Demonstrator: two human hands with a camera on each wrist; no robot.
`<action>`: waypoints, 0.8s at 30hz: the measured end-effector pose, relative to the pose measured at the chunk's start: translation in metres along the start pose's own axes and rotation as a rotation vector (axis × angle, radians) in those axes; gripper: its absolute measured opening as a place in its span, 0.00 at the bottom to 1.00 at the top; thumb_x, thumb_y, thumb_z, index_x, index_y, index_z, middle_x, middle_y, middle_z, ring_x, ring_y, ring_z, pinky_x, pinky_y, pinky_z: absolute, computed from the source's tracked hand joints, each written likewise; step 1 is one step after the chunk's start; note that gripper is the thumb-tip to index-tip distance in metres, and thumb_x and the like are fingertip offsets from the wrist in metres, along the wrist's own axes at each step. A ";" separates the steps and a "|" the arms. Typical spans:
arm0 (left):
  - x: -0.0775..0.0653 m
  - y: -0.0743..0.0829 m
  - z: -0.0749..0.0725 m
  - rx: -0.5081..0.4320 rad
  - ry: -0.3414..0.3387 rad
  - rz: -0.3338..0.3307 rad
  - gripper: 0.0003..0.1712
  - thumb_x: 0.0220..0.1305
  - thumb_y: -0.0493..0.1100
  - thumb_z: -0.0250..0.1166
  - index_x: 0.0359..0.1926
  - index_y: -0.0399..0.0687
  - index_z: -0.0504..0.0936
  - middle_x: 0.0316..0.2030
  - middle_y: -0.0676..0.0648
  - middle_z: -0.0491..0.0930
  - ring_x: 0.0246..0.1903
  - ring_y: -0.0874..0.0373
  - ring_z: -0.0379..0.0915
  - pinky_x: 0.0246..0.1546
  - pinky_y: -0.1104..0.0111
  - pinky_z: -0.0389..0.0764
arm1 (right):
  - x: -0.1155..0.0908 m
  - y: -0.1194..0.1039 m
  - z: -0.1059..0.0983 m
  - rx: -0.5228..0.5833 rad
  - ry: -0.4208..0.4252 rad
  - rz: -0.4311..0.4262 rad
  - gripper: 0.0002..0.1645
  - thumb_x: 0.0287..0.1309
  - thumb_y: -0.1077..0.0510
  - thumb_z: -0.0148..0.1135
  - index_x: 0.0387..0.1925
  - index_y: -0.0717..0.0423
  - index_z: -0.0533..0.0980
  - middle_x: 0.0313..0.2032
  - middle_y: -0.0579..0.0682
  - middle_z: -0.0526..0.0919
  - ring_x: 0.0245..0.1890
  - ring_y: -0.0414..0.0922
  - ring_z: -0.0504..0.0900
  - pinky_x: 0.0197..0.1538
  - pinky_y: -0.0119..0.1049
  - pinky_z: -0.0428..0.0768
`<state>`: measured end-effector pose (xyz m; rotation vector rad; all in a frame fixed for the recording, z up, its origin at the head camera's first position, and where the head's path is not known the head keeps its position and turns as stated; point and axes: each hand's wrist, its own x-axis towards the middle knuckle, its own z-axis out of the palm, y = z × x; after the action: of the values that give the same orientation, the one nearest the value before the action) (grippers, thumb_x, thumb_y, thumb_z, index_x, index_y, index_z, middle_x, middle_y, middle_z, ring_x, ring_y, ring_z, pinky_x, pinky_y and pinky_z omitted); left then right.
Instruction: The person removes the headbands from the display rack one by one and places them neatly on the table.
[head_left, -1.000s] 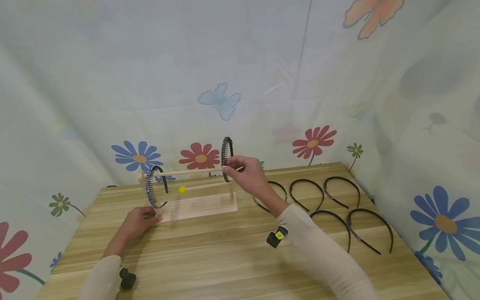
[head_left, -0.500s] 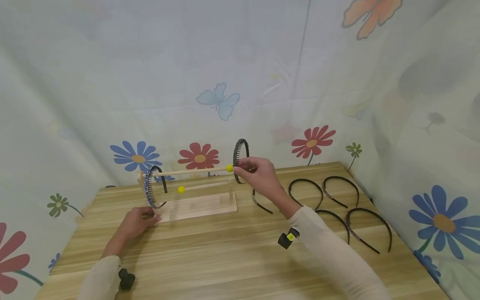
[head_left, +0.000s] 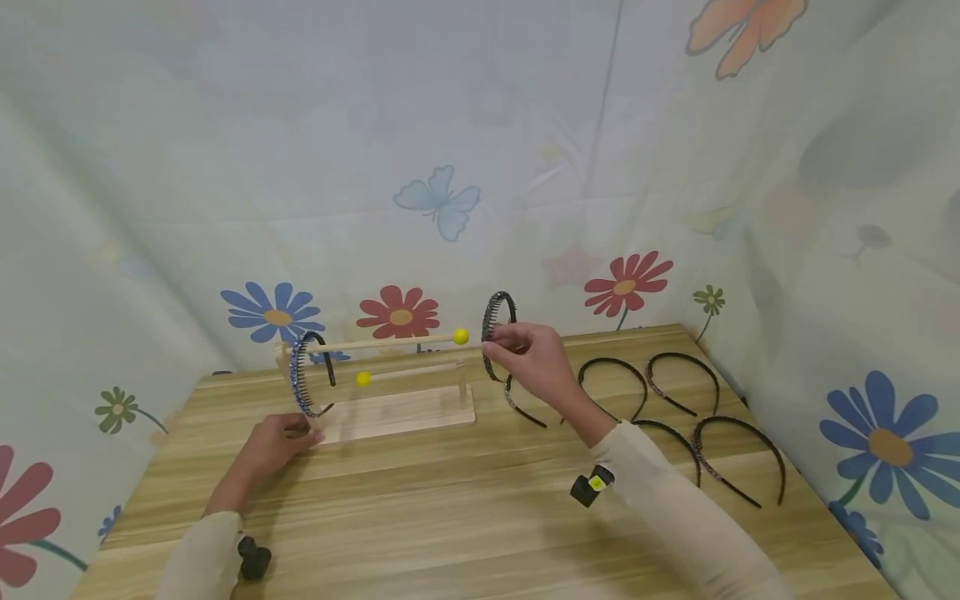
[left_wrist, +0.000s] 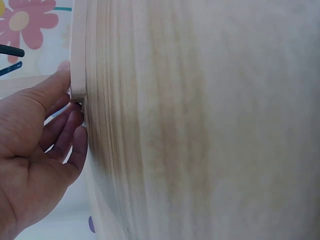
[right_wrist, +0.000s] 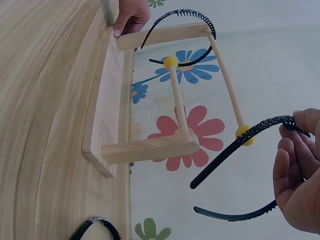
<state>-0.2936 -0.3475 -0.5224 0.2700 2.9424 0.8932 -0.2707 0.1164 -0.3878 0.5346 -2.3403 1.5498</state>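
My right hand (head_left: 536,358) pinches a black toothed headband (right_wrist: 265,125) with a sparkly top. It is held up just right of the yellow ball (head_left: 461,337) on the upper rod's tip. In the right wrist view its two ends point toward the rack. The wooden rack (head_left: 405,412) has a flat base, two posts and two ball-tipped rods. A blue jewelled headband (head_left: 297,375) hangs on the upper rod near its left post. At the base's left end, my left hand (head_left: 273,450) grips the corner, thumb on top and fingers at the edge (left_wrist: 78,97).
Several dark headbands lie on the right of the wooden table (head_left: 420,517), among them one at the back (head_left: 682,357) and one at front right (head_left: 742,421). Flowered cloth (head_left: 525,167) hangs behind and at the sides. The lower rod's yellow ball (head_left: 363,379) points left.
My right hand has moved right, bringing the black headband from around the upper rod's end to beyond its yellow ball, which now shows. My left hand stays at the base.
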 end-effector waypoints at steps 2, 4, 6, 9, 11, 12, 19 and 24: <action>0.000 0.000 0.000 0.000 0.002 -0.001 0.27 0.69 0.54 0.69 0.53 0.33 0.84 0.51 0.32 0.84 0.54 0.33 0.80 0.54 0.42 0.80 | -0.002 0.001 -0.002 -0.001 -0.002 0.008 0.16 0.63 0.52 0.72 0.47 0.56 0.86 0.37 0.50 0.90 0.36 0.44 0.85 0.38 0.37 0.84; 0.000 -0.001 0.001 -0.001 0.002 -0.003 0.26 0.69 0.54 0.69 0.53 0.33 0.84 0.51 0.32 0.84 0.54 0.33 0.80 0.54 0.42 0.80 | -0.004 0.002 -0.003 -0.001 -0.003 0.017 0.16 0.63 0.52 0.72 0.47 0.57 0.86 0.38 0.50 0.89 0.36 0.44 0.85 0.38 0.38 0.84; 0.000 -0.001 0.000 -0.003 -0.002 -0.004 0.27 0.69 0.54 0.68 0.53 0.32 0.83 0.51 0.32 0.84 0.54 0.33 0.80 0.54 0.42 0.80 | -0.006 0.003 -0.004 -0.011 -0.007 0.027 0.16 0.63 0.51 0.73 0.47 0.56 0.86 0.38 0.50 0.89 0.36 0.44 0.85 0.38 0.38 0.84; 0.001 0.000 -0.001 -0.002 -0.008 -0.006 0.29 0.69 0.55 0.68 0.54 0.31 0.83 0.51 0.31 0.84 0.54 0.33 0.80 0.53 0.41 0.80 | -0.009 0.006 -0.006 -0.031 -0.013 0.040 0.17 0.63 0.49 0.73 0.47 0.56 0.86 0.38 0.49 0.89 0.36 0.43 0.85 0.38 0.39 0.85; 0.001 0.000 -0.001 0.001 -0.011 -0.007 0.29 0.69 0.55 0.68 0.54 0.31 0.83 0.51 0.31 0.84 0.54 0.33 0.80 0.53 0.41 0.80 | -0.012 0.008 -0.007 -0.043 -0.020 0.049 0.17 0.62 0.49 0.73 0.47 0.55 0.86 0.37 0.49 0.89 0.36 0.43 0.85 0.38 0.39 0.85; 0.001 -0.001 -0.001 0.004 -0.011 -0.006 0.29 0.69 0.55 0.68 0.54 0.31 0.83 0.51 0.31 0.84 0.54 0.33 0.80 0.53 0.41 0.80 | -0.013 0.009 -0.007 -0.046 -0.023 0.055 0.17 0.63 0.48 0.73 0.47 0.55 0.86 0.37 0.48 0.89 0.36 0.43 0.85 0.38 0.39 0.85; 0.001 -0.001 0.000 0.010 -0.012 -0.012 0.27 0.69 0.54 0.68 0.52 0.33 0.84 0.50 0.32 0.85 0.54 0.33 0.79 0.53 0.41 0.80 | -0.024 0.015 -0.010 -0.033 -0.022 0.090 0.18 0.61 0.49 0.74 0.48 0.56 0.86 0.37 0.49 0.90 0.37 0.43 0.86 0.37 0.38 0.84; 0.000 0.002 -0.001 0.004 -0.013 -0.016 0.28 0.70 0.54 0.68 0.54 0.32 0.83 0.51 0.31 0.84 0.55 0.32 0.79 0.54 0.41 0.79 | -0.032 0.019 -0.011 -0.040 -0.031 0.114 0.18 0.61 0.49 0.74 0.46 0.55 0.86 0.37 0.49 0.90 0.37 0.44 0.86 0.36 0.39 0.84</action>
<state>-0.2937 -0.3467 -0.5204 0.2506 2.9300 0.8803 -0.2508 0.1376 -0.4128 0.4257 -2.4587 1.5500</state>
